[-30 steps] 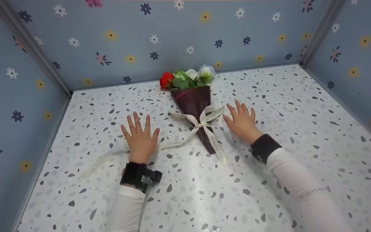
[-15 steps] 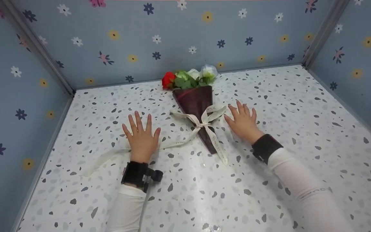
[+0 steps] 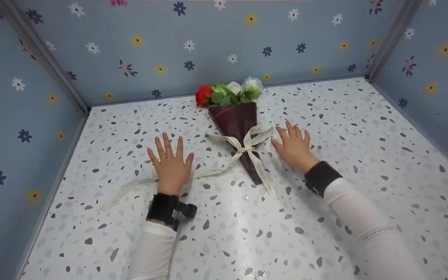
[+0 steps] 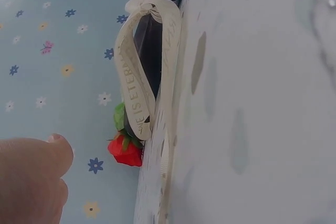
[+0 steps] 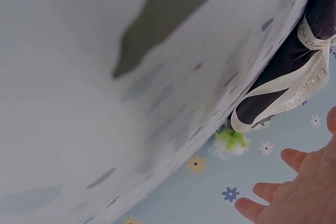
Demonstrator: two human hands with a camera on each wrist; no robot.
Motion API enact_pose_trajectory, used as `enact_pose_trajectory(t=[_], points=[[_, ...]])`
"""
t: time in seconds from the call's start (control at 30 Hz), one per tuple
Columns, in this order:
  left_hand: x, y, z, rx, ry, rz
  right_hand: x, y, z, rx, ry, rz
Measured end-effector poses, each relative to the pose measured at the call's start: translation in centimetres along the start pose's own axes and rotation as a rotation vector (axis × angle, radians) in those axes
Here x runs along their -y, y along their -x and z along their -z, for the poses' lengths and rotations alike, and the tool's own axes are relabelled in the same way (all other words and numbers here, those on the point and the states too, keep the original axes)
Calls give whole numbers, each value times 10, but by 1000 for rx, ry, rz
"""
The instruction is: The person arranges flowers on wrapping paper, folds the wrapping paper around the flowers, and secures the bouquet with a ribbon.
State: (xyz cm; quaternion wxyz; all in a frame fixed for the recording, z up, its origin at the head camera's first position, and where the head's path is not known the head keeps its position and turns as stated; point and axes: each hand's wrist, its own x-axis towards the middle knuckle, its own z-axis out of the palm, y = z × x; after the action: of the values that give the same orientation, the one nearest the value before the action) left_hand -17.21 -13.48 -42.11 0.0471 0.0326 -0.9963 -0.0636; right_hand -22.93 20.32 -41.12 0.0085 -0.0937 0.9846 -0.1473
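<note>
A bouquet in dark maroon wrapping (image 3: 235,120) lies at the middle of the speckled table, blooms toward the back wall. Its flowers are a red rose (image 3: 203,95), a green bloom and whitish ones. A cream ribbon (image 3: 244,149) with printed letters is tied round the narrow part in a bow, and one long tail runs left. My left hand (image 3: 171,167) is spread palm down over that tail, hiding part of it. To the bow's right, my right hand (image 3: 294,147) has its fingers spread, fingertips close to the ribbon loop. Neither hand grips anything.
Blue flower-patterned panels (image 3: 208,42) enclose the speckled white table (image 3: 224,241) at the back and both sides. Black straps (image 3: 322,178) circle both wrists. A small shiny clear scrap (image 3: 259,275) lies at the front edge of the view.
The head view has shifted slightly, moving the whole scene a little to the right. Hands, bouquet and ribbon keep their places on the table.
</note>
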Motion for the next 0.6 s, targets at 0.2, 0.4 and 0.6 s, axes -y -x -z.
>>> enact_pose_trajectory(t=[0.2, 0.4, 0.6], points=[[3, 1, 1, -17, 6, 6, 2, 0, 0, 2, 10, 7], [4, 1, 2, -23, 25, -4, 2, 0, 1, -2, 9, 7], [4, 2, 1, -29, 38, -4, 3, 0, -1, 3, 12, 3]])
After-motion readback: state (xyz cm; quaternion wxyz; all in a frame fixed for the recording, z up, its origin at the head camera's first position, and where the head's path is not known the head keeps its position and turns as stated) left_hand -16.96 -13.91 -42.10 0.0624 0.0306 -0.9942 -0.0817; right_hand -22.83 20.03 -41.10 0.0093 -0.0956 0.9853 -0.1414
